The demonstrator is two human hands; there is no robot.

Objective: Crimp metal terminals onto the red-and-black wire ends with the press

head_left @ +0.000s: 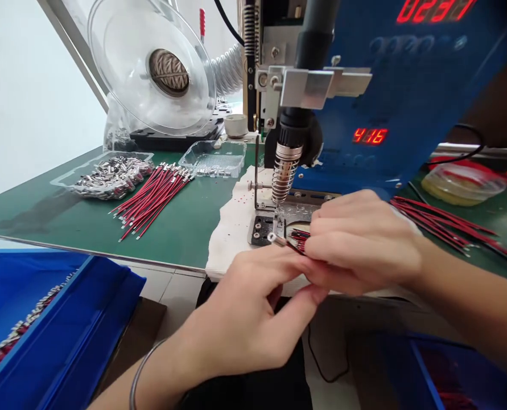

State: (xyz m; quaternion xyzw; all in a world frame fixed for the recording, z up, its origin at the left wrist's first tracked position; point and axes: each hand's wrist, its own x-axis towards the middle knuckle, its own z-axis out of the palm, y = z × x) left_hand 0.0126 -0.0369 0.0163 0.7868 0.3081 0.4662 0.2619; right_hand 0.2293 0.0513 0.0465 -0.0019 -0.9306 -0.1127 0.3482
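Observation:
In the head view, my left hand (253, 313) reaches in from the lower left, its thumb and index finger closed together against my right hand (355, 245). My right hand is closed around thin red and black wires. One dark wire ends in a small silver metal connector (276, 239), which sticks out to the left past my fingers, just below the soldering tip. More red and black wires (299, 236) show beside my right fingers on the machine's base. Where my fingertips meet, the exact grip is hidden. A spring-wrapped soldering iron (286, 168) stands directly above.
The blue soldering machine (364, 162) rises behind my hands. A bundle of red wires (153, 196) lies on the green table (180, 239), beside a tray of metal connectors (112, 173) and a clear plastic tray (214, 159). A blue bin (86, 307) stands lower left.

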